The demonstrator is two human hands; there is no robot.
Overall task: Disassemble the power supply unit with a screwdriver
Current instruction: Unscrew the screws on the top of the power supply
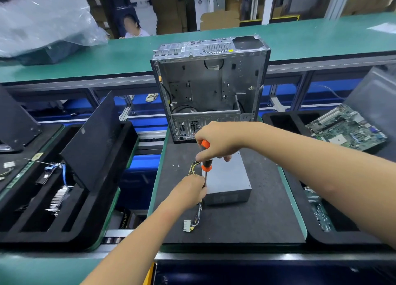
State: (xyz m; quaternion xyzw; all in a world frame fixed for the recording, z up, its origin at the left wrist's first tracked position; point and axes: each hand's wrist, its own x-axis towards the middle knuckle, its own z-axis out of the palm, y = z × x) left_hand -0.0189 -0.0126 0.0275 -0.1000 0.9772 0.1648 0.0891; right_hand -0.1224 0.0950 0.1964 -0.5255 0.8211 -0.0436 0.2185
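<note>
Nearest, at about 6 o'clock from the power supply unit, the white connector (187, 225) at the end of the cable bundle (198, 214) lies loose on the black mat (235, 224). Just beyond it, the left hand (191, 188) sits at the unit's near-left corner, fingers curled in close around the lower end of the screwdriver shaft; whether it pinches the shaft itself or only steadies the tip against the case, the view does not settle. The power supply unit (229, 177), a grey metal box, lies flat on the mat at the middle of the work tray, its wires leaving from the left side, at 9 o'clock.

Above the left hand, the screwdriver (206, 156) stands nearly upright, its orange-and-black handle wrapped fully by the right hand (216, 141), which grips from above with fingers closed round it. The tip meets the unit's top face near the left edge; the screw itself is hidden behind the left hand.

By my judgement, the step in hand is backing out a cover screw at that left edge. What comes next asks for steady downward pressure while turning, keeping the shaft square to the screw so the bit does not slip, and then catching the loose screw before it rolls into the wires.

Farther off, at 12 o'clock, the emptied computer case (210, 85) stands open-sided. At 3 o'clock a motherboard (347, 128) rests in a neighbouring tray.
</note>
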